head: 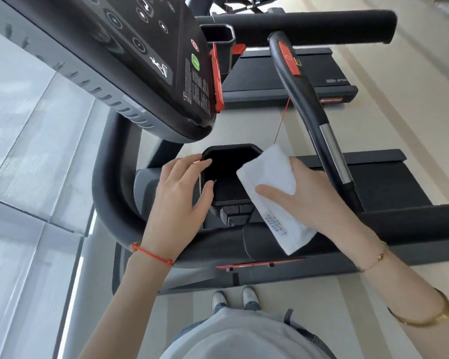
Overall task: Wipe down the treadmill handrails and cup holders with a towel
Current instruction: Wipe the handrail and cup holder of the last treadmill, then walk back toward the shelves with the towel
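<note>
A folded white towel (272, 193) with a printed label lies in my right hand (309, 195), thumb pressed across it, right over the right rim of the near black cup holder (230, 154). My left hand (178, 203) rests on that cup holder's left rim, fingers spread and curled over the edge. A second cup holder (218, 35) sits farther off beside the console. The curved black handrail (112, 203) bends around on the left. A black grip bar (309, 99) with a chrome section and a red button rises to the right of the towel.
The black control console (119, 55) with a red safety clip hangs over the upper left. A thin red cord (283, 117) drops toward the towel. A padded bar (309, 27) crosses the top. The treadmill belt (389, 182) lies at right, windows at left, my shoes (233, 297) below.
</note>
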Demonstrator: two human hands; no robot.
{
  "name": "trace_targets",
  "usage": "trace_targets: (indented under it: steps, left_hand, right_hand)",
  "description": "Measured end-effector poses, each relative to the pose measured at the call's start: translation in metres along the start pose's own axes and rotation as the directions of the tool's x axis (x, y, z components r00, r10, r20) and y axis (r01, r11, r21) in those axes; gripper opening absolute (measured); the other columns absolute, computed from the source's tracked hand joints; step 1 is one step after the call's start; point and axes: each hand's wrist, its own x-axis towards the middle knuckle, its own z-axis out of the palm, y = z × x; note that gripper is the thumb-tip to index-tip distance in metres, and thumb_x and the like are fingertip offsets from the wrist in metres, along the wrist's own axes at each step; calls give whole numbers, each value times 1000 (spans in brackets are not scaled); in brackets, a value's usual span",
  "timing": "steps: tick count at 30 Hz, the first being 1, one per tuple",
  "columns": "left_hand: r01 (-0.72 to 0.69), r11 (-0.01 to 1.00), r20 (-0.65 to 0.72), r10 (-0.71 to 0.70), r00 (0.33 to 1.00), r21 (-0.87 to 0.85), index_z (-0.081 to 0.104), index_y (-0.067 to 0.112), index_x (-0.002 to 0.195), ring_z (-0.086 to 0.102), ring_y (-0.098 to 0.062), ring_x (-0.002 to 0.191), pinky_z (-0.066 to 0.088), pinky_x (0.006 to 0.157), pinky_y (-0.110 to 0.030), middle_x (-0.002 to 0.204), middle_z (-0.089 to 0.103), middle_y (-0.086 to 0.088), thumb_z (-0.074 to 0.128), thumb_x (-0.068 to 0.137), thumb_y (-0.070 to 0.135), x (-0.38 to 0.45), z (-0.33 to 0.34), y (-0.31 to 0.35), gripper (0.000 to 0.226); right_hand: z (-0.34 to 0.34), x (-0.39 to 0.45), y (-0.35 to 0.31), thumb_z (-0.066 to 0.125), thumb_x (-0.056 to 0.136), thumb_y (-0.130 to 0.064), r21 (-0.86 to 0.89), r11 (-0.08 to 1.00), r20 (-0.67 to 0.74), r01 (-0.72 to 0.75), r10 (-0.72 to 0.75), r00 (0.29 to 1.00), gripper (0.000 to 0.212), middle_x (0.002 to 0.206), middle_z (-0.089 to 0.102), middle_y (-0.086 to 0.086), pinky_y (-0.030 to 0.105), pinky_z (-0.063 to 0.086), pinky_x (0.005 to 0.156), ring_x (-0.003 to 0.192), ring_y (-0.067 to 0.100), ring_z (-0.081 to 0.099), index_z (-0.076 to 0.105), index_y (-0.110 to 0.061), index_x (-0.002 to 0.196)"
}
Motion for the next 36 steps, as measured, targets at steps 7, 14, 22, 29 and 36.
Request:
trace_targets:
  steps: [7,14,22,29,36]
  left_hand:
    - [-99,994,79,102,992,-48,61,18,130,54,-12,119,31,100,-5,123,62,8,56,98,21,-5,-6,14,33]
    - [-250,960,122,265,956,-129,63,17,127,57,-13,111,50,88,-27,120,60,11,54,97,20,-13,5,53,32]
    - [-446,871,136,477,869,-204,65,11,123,57,-15,112,49,97,-40,116,65,2,56,98,12,-40,44,114,27]
    - [-513,807,218,579,786,-292,65,13,123,59,-19,110,52,89,-44,118,65,1,56,98,12,-92,101,176,27]
    - [-508,792,349,607,714,-339,65,16,122,52,-13,81,52,80,-41,116,66,2,53,96,18,-146,172,239,29]
  right_hand:
    - [-5,-43,12,58,83,-61,-242,954,-269,177,-241,933,56,95,52,-17,28,37,66,77,12,51,45,-26,124]
    - [-18,-86,52,63,88,-52,-432,885,-535,176,-408,740,47,99,66,-3,27,49,59,80,22,65,59,-16,119]
    - [-28,-166,114,59,90,-52,-387,922,-605,-24,-235,761,45,97,64,-7,19,33,57,78,11,59,58,-20,121]
    - [-27,-259,192,48,86,-61,-215,925,-650,-314,105,753,47,96,62,-9,29,47,54,71,18,56,52,-29,121]
    - [-35,-348,269,58,88,-51,-48,839,-669,-543,376,641,39,100,61,-12,28,35,56,69,17,48,48,-30,120]
